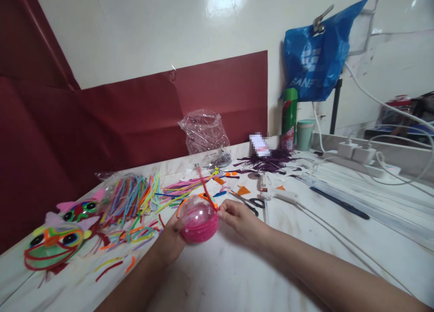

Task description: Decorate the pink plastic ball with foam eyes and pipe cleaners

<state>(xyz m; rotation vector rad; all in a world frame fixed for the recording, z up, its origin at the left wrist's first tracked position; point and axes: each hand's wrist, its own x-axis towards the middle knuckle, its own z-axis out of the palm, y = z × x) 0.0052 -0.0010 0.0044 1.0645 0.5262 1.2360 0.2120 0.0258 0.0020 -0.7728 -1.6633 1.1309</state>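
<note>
My left hand (172, 237) is wrapped round the left side of a ball (200, 228), clear on top and bright pink round its lower part. At the ball's right edge, the fingertips of my right hand (233, 216) pinch a red pipe cleaner (202, 183), whose free end sticks up above the ball. Orange strips show behind the ball, partly hidden by it. Just beyond my right hand lie black-handled scissors (254, 204) and a white hot glue gun (278, 194) with its cord trailing toward me.
Colourful pipe cleaners (130, 199) lie bundled at left, beside two decorated animal faces, one green (54, 253). Purple strands (271, 162), a pixelated card or screen (259, 144), a green can (289, 120) and a cup (305, 135) stand behind. A dark pen-like tool (339, 202) and power strip (373, 167) are at right.
</note>
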